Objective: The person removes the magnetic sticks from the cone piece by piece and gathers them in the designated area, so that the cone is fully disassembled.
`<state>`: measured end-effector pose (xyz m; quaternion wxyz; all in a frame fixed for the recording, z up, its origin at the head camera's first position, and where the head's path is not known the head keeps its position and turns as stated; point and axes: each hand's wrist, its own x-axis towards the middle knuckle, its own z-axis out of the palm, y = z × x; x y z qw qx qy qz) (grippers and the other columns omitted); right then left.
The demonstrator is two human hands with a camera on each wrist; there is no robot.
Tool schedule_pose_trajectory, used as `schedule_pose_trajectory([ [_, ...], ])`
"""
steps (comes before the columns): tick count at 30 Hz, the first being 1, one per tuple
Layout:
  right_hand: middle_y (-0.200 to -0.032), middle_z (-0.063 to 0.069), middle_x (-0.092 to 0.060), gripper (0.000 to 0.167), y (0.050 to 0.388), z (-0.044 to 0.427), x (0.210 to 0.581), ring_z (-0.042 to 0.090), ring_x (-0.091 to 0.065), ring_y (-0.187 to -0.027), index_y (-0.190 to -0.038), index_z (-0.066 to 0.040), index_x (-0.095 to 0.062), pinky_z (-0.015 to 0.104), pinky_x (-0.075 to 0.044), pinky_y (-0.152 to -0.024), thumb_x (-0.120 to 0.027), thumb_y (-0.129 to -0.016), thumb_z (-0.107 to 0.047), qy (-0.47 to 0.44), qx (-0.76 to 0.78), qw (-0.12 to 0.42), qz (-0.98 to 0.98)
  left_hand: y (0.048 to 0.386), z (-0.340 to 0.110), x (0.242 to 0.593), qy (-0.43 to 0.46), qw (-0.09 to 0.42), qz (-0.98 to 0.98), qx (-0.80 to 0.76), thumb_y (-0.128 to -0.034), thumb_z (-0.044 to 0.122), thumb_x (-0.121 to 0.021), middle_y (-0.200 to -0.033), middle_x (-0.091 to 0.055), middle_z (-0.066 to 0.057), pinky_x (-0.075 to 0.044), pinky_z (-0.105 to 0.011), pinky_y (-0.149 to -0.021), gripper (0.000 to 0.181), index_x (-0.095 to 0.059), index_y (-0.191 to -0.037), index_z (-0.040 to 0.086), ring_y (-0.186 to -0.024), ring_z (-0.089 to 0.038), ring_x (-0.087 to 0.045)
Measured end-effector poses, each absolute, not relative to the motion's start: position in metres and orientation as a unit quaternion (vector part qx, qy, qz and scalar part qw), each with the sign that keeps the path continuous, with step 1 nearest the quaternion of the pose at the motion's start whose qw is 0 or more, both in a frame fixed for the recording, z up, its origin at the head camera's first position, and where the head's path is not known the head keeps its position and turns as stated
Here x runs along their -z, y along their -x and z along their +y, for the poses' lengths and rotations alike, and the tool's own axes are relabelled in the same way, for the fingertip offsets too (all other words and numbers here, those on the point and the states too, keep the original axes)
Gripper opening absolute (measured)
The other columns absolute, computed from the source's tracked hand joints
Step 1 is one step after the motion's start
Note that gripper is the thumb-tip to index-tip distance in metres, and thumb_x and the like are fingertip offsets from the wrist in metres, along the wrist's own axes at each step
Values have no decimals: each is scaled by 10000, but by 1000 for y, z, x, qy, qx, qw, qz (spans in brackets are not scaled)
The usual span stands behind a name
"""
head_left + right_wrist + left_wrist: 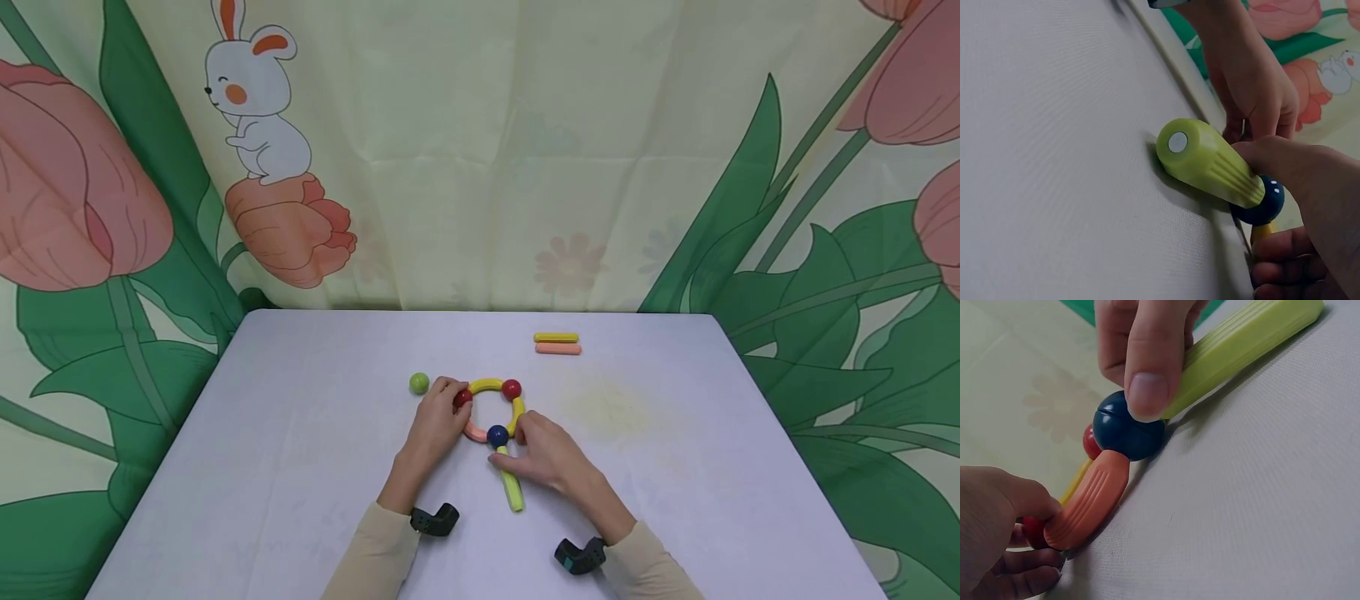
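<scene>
On the table, yellow curved sticks [487, 384], a salmon curved stick [474, 432], two red balls and a blue ball [497, 436] form a ring. From the blue ball a straight light-green stick [513, 492] points toward the near edge. My left hand [438, 421] pinches the left red ball [462, 398] where it meets the salmon stick [1091, 503]. At the blue ball [1124, 431], my right hand [555, 454] has its thumb against the ball and green stick, with fingers beside the right yellow curve [517, 407]. The exact finger contact is partly hidden.
A green ball [419, 383] lies left of the ring, just beyond my left hand. Farther back on the right, a yellow straight stick [557, 337] and a salmon one [558, 349] lie side by side. A printed curtain [480, 167] hangs behind the table [300, 467].
</scene>
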<state>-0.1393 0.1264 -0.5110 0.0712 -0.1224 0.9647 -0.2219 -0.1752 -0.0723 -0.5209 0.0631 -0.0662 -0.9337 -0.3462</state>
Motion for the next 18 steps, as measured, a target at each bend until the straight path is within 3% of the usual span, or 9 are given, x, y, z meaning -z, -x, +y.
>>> schedule_pose_trajectory([
  [18, -784, -23, -520, 329, 140, 127, 509, 104, -473, -682, -960, -101, -630, 202, -414, -588, -743, -866, -395, 126, 199, 46, 971, 171, -74, 522, 64, 47, -942, 327, -942, 200, -677, -1175, -573, -78, -583, -342, -912, 322, -677, -1251, 111, -979, -177, -607],
])
